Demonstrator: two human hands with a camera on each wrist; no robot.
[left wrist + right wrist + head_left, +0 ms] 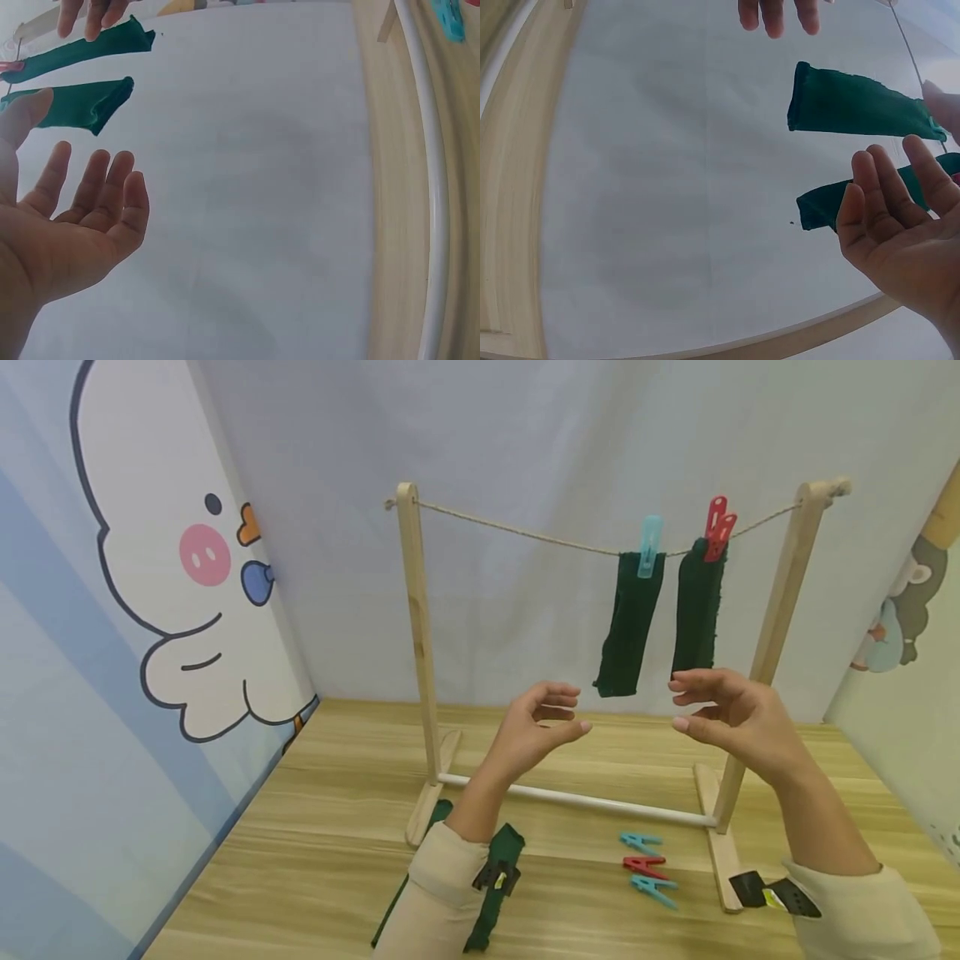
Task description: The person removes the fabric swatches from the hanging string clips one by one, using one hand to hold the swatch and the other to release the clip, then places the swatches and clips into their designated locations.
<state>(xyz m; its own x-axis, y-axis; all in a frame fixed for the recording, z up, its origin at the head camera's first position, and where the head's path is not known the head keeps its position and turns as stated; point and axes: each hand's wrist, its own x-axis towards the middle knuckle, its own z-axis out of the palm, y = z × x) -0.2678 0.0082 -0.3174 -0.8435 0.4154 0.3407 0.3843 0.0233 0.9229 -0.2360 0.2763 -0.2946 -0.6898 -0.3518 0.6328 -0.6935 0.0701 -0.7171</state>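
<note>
Two narrow dark green cloths, sock-like in shape, hang from a rope line (517,532). A light blue clothespin (650,547) clips the left cloth (630,627); two red clothespins (718,531) sit at the top of the right cloth (697,610). My left hand (534,731), with loosely bent fingers and nothing in them, is below and left of the left cloth. My right hand (738,718), likewise holding nothing, is at the right cloth's lower end; whether it touches the cloth I cannot tell. In the right wrist view its fingers (889,195) overlap that cloth.
The line is tied between two wooden posts (420,635), joined low down by a white rod (585,799). On the wooden table (337,827) lie two blue clothespins and a red clothespin (643,865). More green cloth (491,910) lies partly under my left forearm.
</note>
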